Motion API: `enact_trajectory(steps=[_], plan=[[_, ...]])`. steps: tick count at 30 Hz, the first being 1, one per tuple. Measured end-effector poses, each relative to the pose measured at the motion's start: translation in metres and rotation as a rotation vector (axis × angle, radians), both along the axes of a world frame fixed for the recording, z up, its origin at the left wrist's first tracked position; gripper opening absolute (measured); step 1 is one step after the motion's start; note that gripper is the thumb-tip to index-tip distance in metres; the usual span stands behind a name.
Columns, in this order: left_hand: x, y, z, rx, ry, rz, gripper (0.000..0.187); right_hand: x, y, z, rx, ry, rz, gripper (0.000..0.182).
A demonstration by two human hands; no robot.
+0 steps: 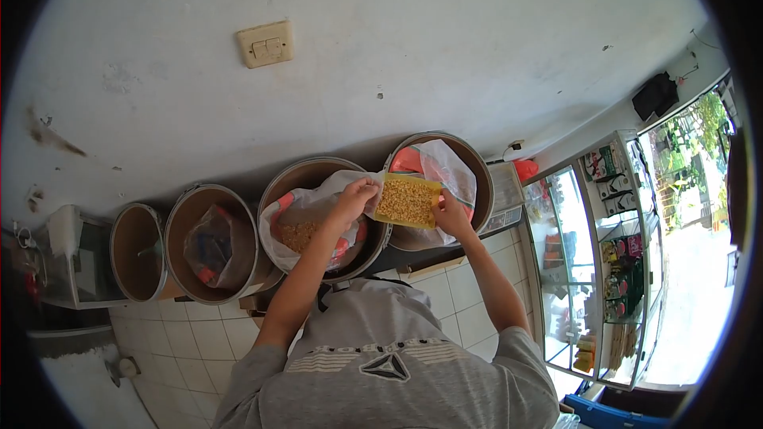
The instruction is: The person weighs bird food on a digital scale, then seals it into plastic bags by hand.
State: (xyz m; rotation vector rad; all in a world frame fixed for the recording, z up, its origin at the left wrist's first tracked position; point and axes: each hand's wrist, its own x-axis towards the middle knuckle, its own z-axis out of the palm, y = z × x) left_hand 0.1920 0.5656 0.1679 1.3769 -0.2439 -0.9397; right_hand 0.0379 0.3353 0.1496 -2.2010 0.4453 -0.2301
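Note:
A yellow rectangular container (408,200) full of yellow grain, which looks like cracked corn, is held up between two drums. My right hand (451,216) is closed on its right edge, thumb at the rim. My left hand (358,197) pinches the rim of a white woven sack (338,184), its fingertips close to the container's left side. That sack lines a brown drum (308,165) and has more grain (299,235) inside. Behind the container, a second drum (483,183) holds another white and red sack (450,168).
Two more brown drums stand to the left; one holds a translucent bag (213,248), and the outer drum (137,250) is open. A glass display case (568,270) with packaged goods stands at right, by a bright doorway. The wall (334,56) rises behind the drums.

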Motion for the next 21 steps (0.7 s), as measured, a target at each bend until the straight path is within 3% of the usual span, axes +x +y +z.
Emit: enact_trajectory(steps=[7, 12, 18, 21], plan=[[-0.012, -0.006, -0.011, -0.021, 0.069, -0.049, 0.021, 0.002, 0.014, 0.036, -0.16, 0.023, -0.044, 0.031], [-0.022, -0.008, -0.002, -0.025, 0.104, -0.049, 0.028, 0.011, 0.022, 0.042, -0.301, -0.089, 0.085, 0.038], [-0.021, 0.011, 0.003, -0.179, 0.245, 0.041, 0.03, 0.026, 0.042, 0.079, -0.138, 0.091, 0.081, 0.041], [-0.017, 0.027, 0.004, -0.181, 0.296, 0.035, 0.03, 0.035, 0.055, 0.099, -0.12, -0.03, 0.119, 0.049]])
